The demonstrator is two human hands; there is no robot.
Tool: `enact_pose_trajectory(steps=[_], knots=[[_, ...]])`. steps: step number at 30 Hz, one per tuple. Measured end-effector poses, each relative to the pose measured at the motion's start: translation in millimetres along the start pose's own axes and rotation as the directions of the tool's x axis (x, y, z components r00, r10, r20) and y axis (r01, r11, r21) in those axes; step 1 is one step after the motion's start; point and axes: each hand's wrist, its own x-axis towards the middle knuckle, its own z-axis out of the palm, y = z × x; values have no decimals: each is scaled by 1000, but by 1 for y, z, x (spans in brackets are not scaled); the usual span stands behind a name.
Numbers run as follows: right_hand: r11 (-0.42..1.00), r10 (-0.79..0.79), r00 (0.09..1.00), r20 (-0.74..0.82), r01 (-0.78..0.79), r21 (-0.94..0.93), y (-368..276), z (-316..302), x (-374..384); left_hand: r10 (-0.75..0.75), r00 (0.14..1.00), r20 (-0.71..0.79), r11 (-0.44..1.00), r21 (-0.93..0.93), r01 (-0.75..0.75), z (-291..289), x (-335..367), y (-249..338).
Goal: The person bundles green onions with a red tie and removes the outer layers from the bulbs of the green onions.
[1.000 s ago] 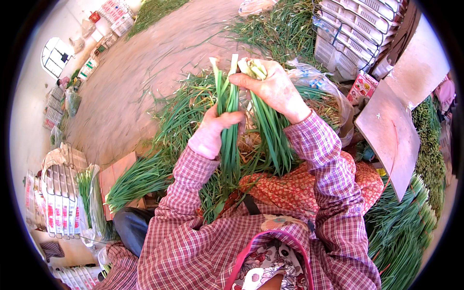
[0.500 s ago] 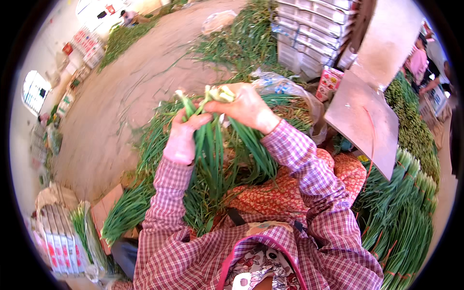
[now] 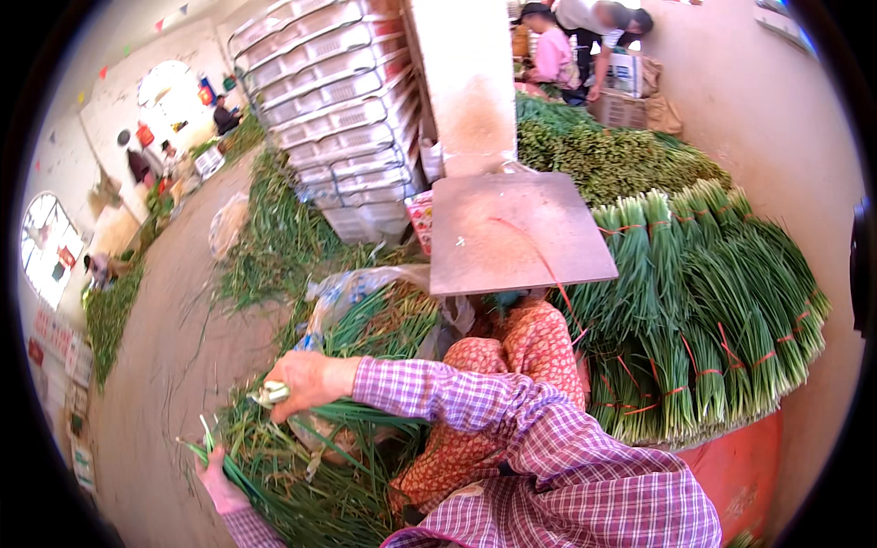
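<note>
My right hand (image 3: 309, 382) is closed round a bunch of garlic chives (image 3: 271, 394), whose pale root ends poke out to the left while the green leaves trail back under my forearm. Lower and further left, a few thin green chive stalks (image 3: 239, 477) are pinched in my left hand (image 3: 217, 482). The two hands are apart. Beneath them, loose chives (image 3: 320, 502) lie heaped by my lap, which patterned red cloth (image 3: 539, 347) covers.
A flat square board (image 3: 521, 228) stands ahead of my knees. Tied chive bundles (image 3: 694, 310) are stacked at right. Behind are stacked white crates (image 3: 338, 119) and a clear plastic bag (image 3: 352, 297) of trimmings. People (image 3: 553, 55) work in the background.
My view has swung to the right, bringing the board and tied bundles nearer the middle. My hands, close together before, have separated, each keeping some chives.
</note>
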Motion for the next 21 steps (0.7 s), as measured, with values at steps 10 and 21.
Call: enact_pose_trajectory(steps=[10, 21], knots=[[978, 75, 858, -509, 36, 204, -20, 17, 4, 104, 950, 295, 968, -248, -29, 122, -41, 19], [981, 95, 872, -481, 0, 193, -5, 0, -12, 53, 925, 377, 973, -229, 38, 140, -53, 14]])
